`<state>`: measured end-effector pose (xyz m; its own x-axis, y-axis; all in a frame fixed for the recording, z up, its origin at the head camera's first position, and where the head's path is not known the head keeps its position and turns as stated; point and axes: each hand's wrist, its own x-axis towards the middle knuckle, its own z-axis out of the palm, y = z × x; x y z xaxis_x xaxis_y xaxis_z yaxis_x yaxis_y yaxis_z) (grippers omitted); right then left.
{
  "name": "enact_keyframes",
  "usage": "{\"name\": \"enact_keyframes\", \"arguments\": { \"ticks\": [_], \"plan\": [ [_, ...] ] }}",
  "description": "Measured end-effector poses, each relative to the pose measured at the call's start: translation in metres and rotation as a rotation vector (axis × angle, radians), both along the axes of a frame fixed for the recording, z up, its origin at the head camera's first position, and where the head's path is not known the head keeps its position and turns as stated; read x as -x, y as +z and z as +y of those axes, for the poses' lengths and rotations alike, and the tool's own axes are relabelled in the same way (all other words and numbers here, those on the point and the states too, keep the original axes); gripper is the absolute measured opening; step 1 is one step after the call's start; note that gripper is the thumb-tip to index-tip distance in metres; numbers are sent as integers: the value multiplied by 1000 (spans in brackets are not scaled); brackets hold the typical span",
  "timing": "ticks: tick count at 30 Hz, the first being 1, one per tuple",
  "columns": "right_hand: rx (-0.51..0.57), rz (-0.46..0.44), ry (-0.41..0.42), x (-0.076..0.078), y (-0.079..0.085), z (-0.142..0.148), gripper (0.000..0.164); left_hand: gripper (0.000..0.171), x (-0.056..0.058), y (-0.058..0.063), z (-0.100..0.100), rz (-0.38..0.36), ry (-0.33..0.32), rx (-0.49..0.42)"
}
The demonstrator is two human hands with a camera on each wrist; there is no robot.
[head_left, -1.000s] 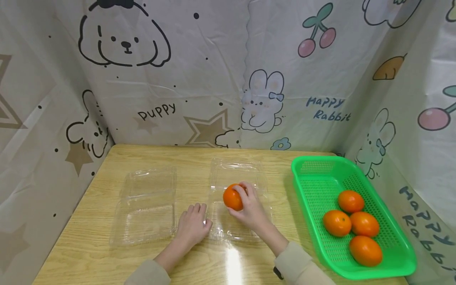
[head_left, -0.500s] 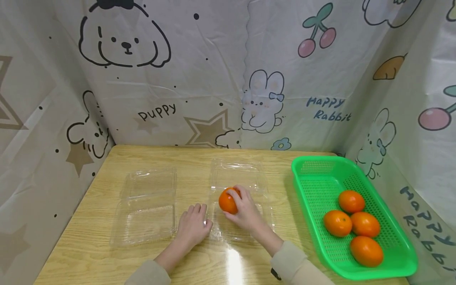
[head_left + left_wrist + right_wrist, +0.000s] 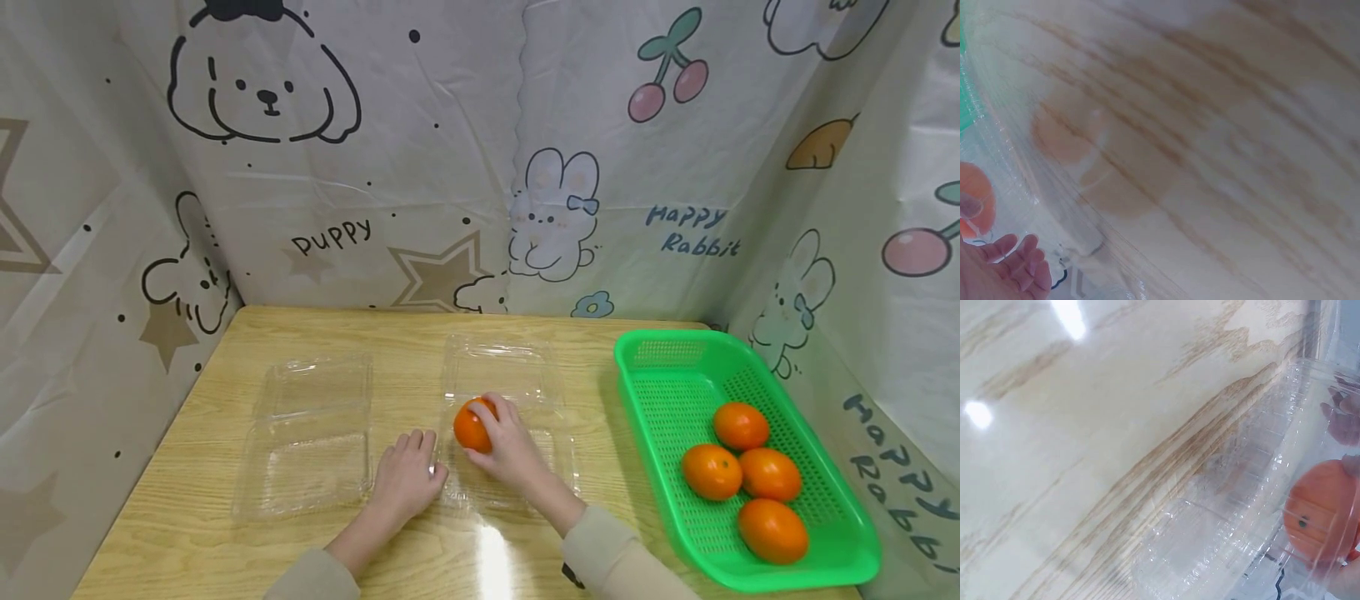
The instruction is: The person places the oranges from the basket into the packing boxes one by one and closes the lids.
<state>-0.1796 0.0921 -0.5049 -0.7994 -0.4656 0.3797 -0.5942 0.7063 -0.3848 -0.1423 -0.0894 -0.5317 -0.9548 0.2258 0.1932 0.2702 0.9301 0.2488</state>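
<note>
My right hand (image 3: pixel 513 450) grips an orange (image 3: pixel 471 427) between thumb and fingers, over the left part of the right-hand clear plastic clamshell box (image 3: pixel 517 487). In the right wrist view the orange (image 3: pixel 1319 509) shows through the clear plastic wall, a small dark stem spot facing the camera. Beside that box's left edge rests my left hand (image 3: pixel 405 477), fingers loosely bent, thumb side close to the rim. The left wrist view shows the left hand (image 3: pixel 1013 269) with nothing visible in its fingers. A second clear box (image 3: pixel 307 475) lies unfolded on the left.
At the right of the wooden table (image 3: pixel 585 358) stands a green plastic basket (image 3: pixel 652 450) with several oranges (image 3: pixel 711 472) inside. Patterned cloth (image 3: pixel 435 150) hangs along the back and both sides. Both boxes have their lids folded back toward the far side.
My right hand has carried the orange left and slightly nearer, toward the left side of the right-hand box. My left hand has stayed in place.
</note>
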Motion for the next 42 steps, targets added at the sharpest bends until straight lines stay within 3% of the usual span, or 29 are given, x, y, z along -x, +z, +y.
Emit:
{"name": "enact_keyframes", "arguments": {
  "ticks": [30, 42],
  "plan": [
    [-140, -87, 36, 4, -11, -15, 60, 38, 1, 0, 0, -3, 3, 17],
    [-183, -83, 36, 5, -16, -15, 62, 40, 1, -1, 0, -23, 7, 28]
  ]
}}
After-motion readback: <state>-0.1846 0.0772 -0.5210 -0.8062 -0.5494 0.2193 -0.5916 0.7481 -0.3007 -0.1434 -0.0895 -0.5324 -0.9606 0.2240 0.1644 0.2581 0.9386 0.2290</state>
